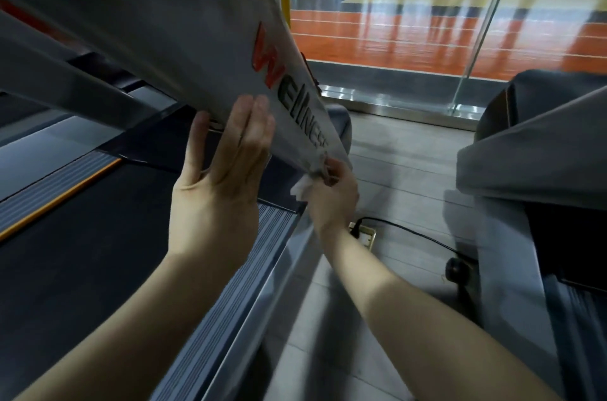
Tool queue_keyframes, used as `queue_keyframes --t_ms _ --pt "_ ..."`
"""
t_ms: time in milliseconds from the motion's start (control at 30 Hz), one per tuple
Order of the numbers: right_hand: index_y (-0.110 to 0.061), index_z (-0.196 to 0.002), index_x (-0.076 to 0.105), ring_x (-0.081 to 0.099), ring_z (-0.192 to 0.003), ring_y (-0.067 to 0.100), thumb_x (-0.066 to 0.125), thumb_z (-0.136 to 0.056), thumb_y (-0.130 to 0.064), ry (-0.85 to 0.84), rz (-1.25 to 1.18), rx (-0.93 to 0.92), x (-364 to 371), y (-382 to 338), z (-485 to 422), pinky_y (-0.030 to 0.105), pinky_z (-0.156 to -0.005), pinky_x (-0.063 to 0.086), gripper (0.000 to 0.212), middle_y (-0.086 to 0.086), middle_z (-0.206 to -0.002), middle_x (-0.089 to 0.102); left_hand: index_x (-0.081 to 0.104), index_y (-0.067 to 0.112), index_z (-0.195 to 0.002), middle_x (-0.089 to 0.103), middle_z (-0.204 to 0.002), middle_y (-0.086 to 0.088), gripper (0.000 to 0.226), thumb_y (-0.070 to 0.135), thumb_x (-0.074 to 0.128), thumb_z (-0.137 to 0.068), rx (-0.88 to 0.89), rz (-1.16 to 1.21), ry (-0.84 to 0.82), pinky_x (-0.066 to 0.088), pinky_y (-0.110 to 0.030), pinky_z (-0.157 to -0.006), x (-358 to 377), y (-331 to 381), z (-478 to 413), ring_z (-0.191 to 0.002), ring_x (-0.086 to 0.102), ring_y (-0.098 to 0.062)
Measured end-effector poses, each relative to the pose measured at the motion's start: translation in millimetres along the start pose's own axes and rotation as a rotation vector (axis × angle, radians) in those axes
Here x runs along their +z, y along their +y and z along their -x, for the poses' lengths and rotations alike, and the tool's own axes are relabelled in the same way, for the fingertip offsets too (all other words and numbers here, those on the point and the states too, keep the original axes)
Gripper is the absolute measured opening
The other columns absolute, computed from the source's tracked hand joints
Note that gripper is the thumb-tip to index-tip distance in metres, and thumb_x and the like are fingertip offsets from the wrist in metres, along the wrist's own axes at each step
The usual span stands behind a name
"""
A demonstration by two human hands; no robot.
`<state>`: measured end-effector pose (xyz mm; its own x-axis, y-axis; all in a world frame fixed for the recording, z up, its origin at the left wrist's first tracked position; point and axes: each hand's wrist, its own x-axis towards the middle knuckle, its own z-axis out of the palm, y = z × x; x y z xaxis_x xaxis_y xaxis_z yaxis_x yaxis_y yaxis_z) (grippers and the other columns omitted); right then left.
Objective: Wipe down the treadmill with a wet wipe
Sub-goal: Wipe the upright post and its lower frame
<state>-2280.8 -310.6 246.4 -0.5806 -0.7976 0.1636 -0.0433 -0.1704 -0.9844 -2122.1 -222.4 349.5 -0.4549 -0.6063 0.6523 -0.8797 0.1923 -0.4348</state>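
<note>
A grey treadmill upright [184, 26] with red and black lettering slants down across the view. My left hand [223, 177] lies flat against its lower side, fingers straight and thumb spread. My right hand [331, 200] pinches a crumpled white wet wipe [303, 187] and presses it against the upright's lower end near the last letters. The black running belt [82, 252] and the ribbed side rail [243, 269] lie below.
A second treadmill [532, 170] stands at the right. Between the two machines is grey plank floor with a floor socket [364, 233] and a black cable [417, 236]. A glass wall [460, 22] ahead shows an orange sports floor.
</note>
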Motion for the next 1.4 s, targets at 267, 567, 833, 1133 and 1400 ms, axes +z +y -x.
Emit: queue_keyframes --t_ms 267,567,833,1133,1400 --pt "-0.025 -0.107 0.082 0.074 -0.082 0.014 0.075 -0.089 -0.005 0.065 0.018 0.218 24 17 -37 0.012 -0.06 0.051 0.028 -0.007 -0.083 0.073 0.0 -0.004 -0.167 -0.001 -0.178 -0.016 0.093 0.01 0.054 -0.092 0.038 -0.022 -0.101 -0.02 -0.063 -0.125 42 36 0 -0.165 -0.008 -0.029" --pt "-0.029 -0.108 0.084 0.071 -0.083 0.009 0.07 -0.096 -0.011 0.046 -0.014 0.025 25 29 -46 0.022 -0.073 0.058 0.026 -0.006 -0.09 0.074 0.005 -0.002 -0.168 -0.005 -0.178 -0.016 0.09 0.011 0.048 -0.09 -0.016 0.012 -0.117 -0.023 -0.065 -0.122 54 50 -4 -0.164 -0.016 -0.032" --pt "-0.033 -0.106 0.08 0.07 -0.084 -0.003 0.076 -0.091 -0.014 -0.025 0.135 0.192 -3 94 -88 0.026 -0.079 0.058 0.024 -0.022 -0.085 0.073 0.004 -0.003 -0.167 0.001 -0.178 -0.017 0.081 0.019 0.038 -0.097 0.108 -0.101 -0.12 -0.027 -0.073 -0.115 125 82 -16 -0.165 -0.009 -0.027" --pt "-0.038 -0.108 0.072 0.07 -0.101 0.01 0.07 -0.1 -0.025 0.132 -0.141 0.014 41 112 -103 0.034 -0.088 0.062 0.015 -0.002 -0.112 0.071 0.017 -0.002 -0.167 0.01 -0.178 -0.016 0.071 0.01 0.044 -0.103 0.178 0.027 0.046 0.049 -0.072 -0.105 207 79 -30 -0.164 -0.009 -0.035" --pt "-0.027 -0.113 0.077 0.073 -0.103 0.016 0.071 -0.101 -0.024 0.197 -0.098 0.28 36 151 -135 0.04 -0.095 0.061 0.014 -0.007 -0.103 0.075 -0.002 -0.001 -0.167 -0.004 -0.179 -0.013 0.072 0.017 0.036 -0.109 0.236 0.067 -0.045 0.037 -0.071 -0.115 221 71 -41 -0.164 -0.012 -0.036"
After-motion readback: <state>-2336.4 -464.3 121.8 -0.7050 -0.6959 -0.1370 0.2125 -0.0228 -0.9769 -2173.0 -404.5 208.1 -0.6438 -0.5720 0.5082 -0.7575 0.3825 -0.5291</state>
